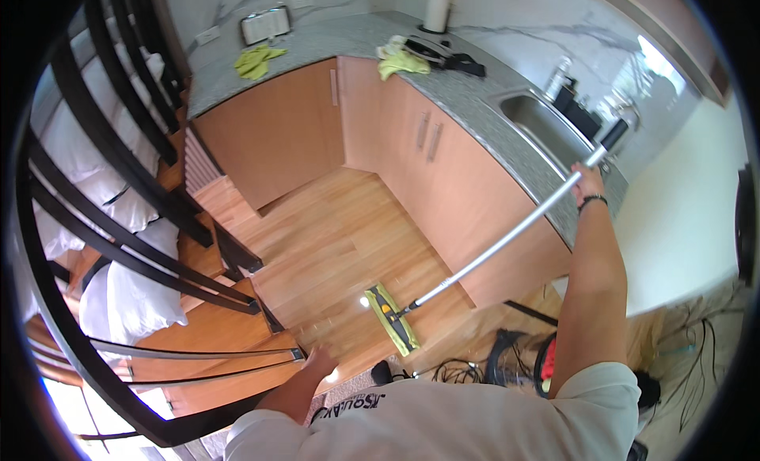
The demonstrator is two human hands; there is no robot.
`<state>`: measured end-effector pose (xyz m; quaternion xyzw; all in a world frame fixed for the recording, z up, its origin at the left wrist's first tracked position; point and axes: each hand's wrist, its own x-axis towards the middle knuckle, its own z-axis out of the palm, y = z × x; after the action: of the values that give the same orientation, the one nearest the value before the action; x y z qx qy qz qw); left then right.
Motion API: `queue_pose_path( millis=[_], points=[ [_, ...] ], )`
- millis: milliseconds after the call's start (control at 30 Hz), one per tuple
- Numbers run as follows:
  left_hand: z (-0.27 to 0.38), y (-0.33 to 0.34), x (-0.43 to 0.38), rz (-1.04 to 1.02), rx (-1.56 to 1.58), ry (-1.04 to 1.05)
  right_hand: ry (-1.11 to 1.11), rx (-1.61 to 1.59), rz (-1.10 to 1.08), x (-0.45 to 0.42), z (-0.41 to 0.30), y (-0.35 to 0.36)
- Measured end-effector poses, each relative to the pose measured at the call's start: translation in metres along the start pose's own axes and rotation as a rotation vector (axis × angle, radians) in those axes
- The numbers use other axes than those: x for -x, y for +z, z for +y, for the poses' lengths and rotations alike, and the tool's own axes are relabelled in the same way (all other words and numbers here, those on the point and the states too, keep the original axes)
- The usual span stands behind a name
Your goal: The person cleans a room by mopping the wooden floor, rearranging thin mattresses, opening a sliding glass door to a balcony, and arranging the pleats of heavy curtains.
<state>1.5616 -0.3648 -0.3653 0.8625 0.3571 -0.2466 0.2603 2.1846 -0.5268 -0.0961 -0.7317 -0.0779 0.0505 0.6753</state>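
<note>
My right hand (586, 185), with a dark bracelet at the wrist, grips the silver pole (510, 235) of a flat mop near its black end grip (614, 134). The pole slants down to the mop head (392, 321), a grey plate with a yellow clip over a yellow-green pad. That pad lies against the wood-look floor (332, 247). Low on the left, my left hand (320, 363) hangs empty beside the stair end, fingers loosely apart and slightly blurred.
Stairs (208, 330) with black railings (77, 182) and white bags (130, 289) border the left. Cabinets (469, 193) carry a granite counter (350, 39), with cloths (404, 63) and a sink (546, 128). Cables (457, 372) and a clear container (513, 372) sit near my feet.
</note>
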Motion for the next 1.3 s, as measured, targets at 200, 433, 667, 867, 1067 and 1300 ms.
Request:
queue_pose_path(
  millis=[200, 433, 667, 867, 1067, 1300],
  points=[
    [-0.051, 0.026, 0.078, 0.059, 0.354, -0.419, -0.166, 0.481, 0.143, -0.109, 0.079, -0.039],
    [-0.018, 0.045, 0.202, 0.218, 0.563, -0.754, 0.070, 0.441, 0.175, -0.079, 0.091, -0.013],
    [0.038, 0.123, 0.346, 0.265, 0.698, -0.982, -0.828, 1.001, 0.162, 0.103, 0.132, -0.008],
    [0.071, 0.106, 0.404, 0.814, 0.668, -0.703, -0.522, 1.237, -0.677, 0.297, 0.248, -0.014],
    [0.128, -0.023, 0.493, 1.308, 0.705, 0.193, -0.640, 1.462, -1.708, 0.394, 0.275, -0.026],
    [0.122, -0.072, 0.597, 1.552, 0.438, 1.391, -0.807, 1.390, -1.932, 0.553, 0.229, 0.102]
  ],
)
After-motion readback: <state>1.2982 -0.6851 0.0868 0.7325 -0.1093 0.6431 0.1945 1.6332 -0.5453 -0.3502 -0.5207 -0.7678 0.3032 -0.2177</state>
